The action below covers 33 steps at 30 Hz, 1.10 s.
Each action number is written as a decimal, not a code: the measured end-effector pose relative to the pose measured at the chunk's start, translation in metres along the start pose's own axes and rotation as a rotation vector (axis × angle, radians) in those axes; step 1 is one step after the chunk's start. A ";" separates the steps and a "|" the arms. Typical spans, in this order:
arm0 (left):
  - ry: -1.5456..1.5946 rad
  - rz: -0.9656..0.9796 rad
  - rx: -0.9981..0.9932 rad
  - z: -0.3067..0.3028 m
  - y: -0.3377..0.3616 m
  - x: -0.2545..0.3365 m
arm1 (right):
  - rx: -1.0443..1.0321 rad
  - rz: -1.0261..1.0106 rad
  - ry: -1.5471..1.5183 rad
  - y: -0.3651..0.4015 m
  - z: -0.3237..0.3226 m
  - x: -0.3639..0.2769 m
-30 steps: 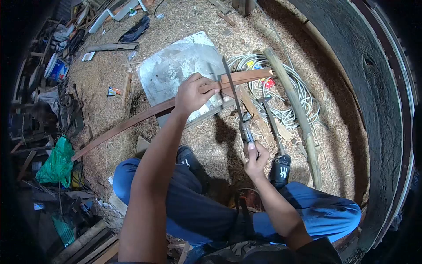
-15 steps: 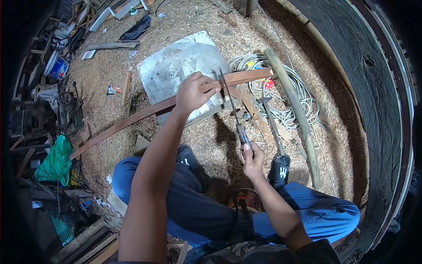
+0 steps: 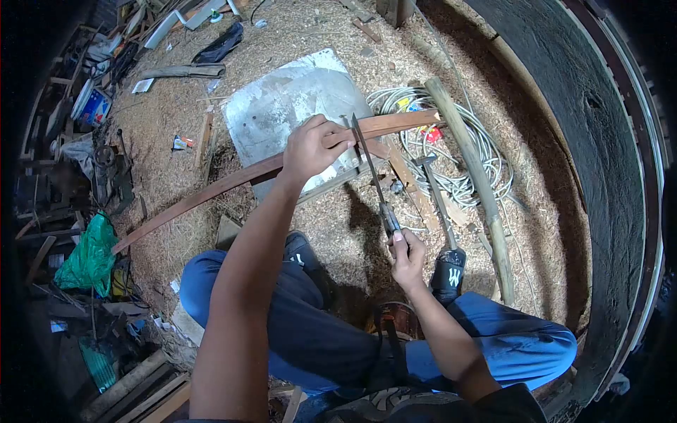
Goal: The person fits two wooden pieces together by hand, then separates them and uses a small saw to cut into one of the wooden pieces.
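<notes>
Sawing across the long wooden strip [image 3: 261, 169] looks to be the step in hand. The strip slants from between eight and nine o'clock up to between one and two, passing over the near part of the metal plate; what bears its weight is hard to tell. The saw [image 3: 373, 169] crosses it just beyond the left hand [image 3: 308, 148], tip toward twelve. That hand is closed over the strip, while the right hand [image 3: 407, 257], toward five o'clock, is wrapped around the saw's handle. In my judgement, the next stroke calls for a firm left grip, fingers clear of the blade, and a straight pull or push from the right.

A dark wall [image 3: 613, 183] curves along three o'clock, beside ground [image 3: 166, 127] strewn with shavings. The metal plate [image 3: 268, 106], scuffed and pale, lies flat toward eleven. A rough pole [image 3: 469, 162] slants between two and four, partly over a coil of cable [image 3: 490, 148] near two. A green bag [image 3: 92, 254] sits among clutter near nine, a hammer [image 3: 441, 204] lies near three, and a small packet [image 3: 182, 143] rests toward ten.
</notes>
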<state>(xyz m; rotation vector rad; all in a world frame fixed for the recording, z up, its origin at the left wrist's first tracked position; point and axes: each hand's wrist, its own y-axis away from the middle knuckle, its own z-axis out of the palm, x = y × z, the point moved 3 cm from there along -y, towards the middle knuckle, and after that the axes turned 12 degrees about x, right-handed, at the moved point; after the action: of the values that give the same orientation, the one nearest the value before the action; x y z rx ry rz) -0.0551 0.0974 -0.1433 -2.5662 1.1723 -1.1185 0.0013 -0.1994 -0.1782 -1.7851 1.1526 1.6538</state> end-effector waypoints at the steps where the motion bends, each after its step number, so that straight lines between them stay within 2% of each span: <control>1: 0.000 0.000 0.000 0.000 0.000 0.000 | -0.005 -0.010 0.003 0.000 0.000 0.000; 8: -0.010 -0.024 -0.012 0.000 -0.001 0.002 | 0.016 0.015 0.042 -0.002 0.000 -0.004; 10: 0.009 -0.050 -0.014 0.003 0.001 0.000 | -0.084 0.235 0.081 -0.001 0.004 -0.026; 11: 0.002 -0.073 -0.022 0.004 0.000 -0.001 | -0.108 0.178 0.070 -0.003 0.007 -0.012; 16: -0.124 -0.123 -0.019 0.007 -0.004 -0.005 | -0.032 0.191 0.040 -0.004 0.011 -0.011; 18: -0.222 -0.142 0.025 0.011 -0.006 -0.007 | 0.014 0.122 0.108 -0.006 0.011 -0.017; 19: -0.220 -0.144 0.029 0.012 -0.006 -0.006 | 0.023 0.160 0.123 -0.008 0.010 -0.011; 22: -0.271 -0.230 0.092 0.011 -0.007 -0.004 | 0.038 0.221 0.153 -0.008 0.008 -0.016; 24: -0.282 -0.431 0.141 0.009 -0.009 -0.006 | 0.036 0.226 0.170 -0.010 0.007 -0.018; 27: -0.374 -0.538 0.151 0.009 -0.012 -0.002 | 0.036 0.214 0.166 -0.010 0.008 -0.021; 33: -0.417 -0.537 0.205 0.016 -0.009 -0.011 | 0.083 0.185 0.172 -0.005 0.006 -0.019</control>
<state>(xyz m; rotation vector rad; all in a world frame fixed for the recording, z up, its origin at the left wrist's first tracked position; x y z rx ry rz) -0.0440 0.1083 -0.1577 -2.8192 0.2692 -0.6597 0.0033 -0.1865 -0.1620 -1.8443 1.4800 1.5497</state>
